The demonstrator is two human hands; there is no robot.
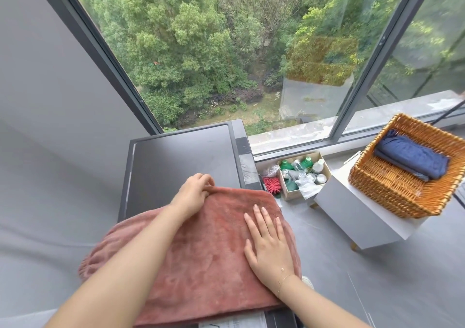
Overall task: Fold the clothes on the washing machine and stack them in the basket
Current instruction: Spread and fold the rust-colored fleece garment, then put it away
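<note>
— Which step is this?

— Folding, I'd say. The pink cloth (201,247) lies on the washing machine (181,156); the left hand (193,194) pinches its far edge, the right hand (269,242) presses flat, fingers straight.

— Next?

— Probably another fold, then across to the basket (392,196), which already holds a blue garment (412,159).

— The room?

— Grey floor (339,264), big window (226,50), trees outside.

Nothing can be read: the print on the white sheet (234,324) at the washing machine's (181,156) near edge is too small.
</note>
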